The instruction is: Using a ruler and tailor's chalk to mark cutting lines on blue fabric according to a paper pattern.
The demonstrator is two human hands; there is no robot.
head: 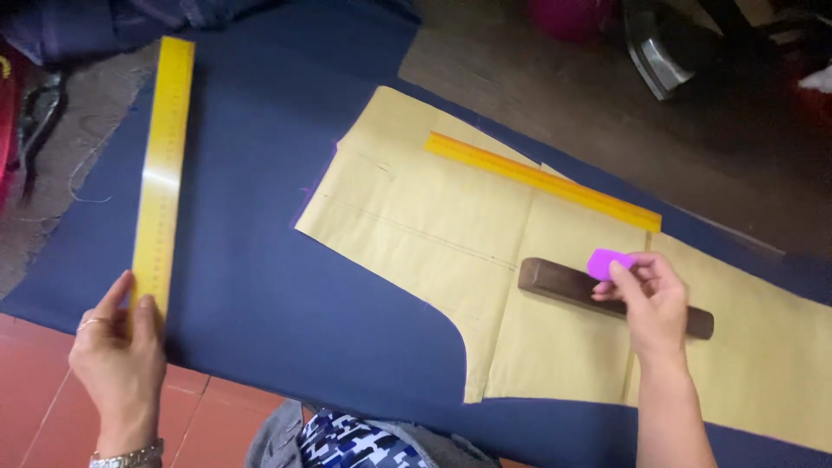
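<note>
Pinning the near end of the long yellow ruler (162, 169), the left hand (120, 347) lay flat, fingers spread on the ruler's lower tip, pressing rather than grasping; nothing was enclosed in that grip. The ruler's long axis ran almost straight away from the person, tilted slightly right at the far end, lying on the navy cloth (260, 260) well left of the paper pattern (407, 234)

The right hand (650, 299) held a small purple tailor's chalk (607, 262), pinched narrow between thumb and fingertips, chalk edge pointing up-left. It hovered over the dark wooden block (563, 282), which sat as a weight on the pattern; whether the hand's heel touched the block I could not tell

Key relation: the long ruler lay far left of the chalk hand, with the pattern's curved cut edge between them. The left hand was the one on it; the right was well apart from it. A second, shorter yellow-orange ruler (542, 179) lay diagonally on the pattern just beyond the chalk, long axis running upper-left to lower-right, much nearer the right hand

Materials: cloth was matte, smooth, dark navy, spread flat over the surface. The pattern was stiff pale-yellow paper with creases and faint pencil lines. The rulers were rigid, glossy, graduated. The block was dense brown wood, rectangular. Black scissors (35, 121) lay at far left and an iron (667, 52) at top right, both off the cloth
</note>
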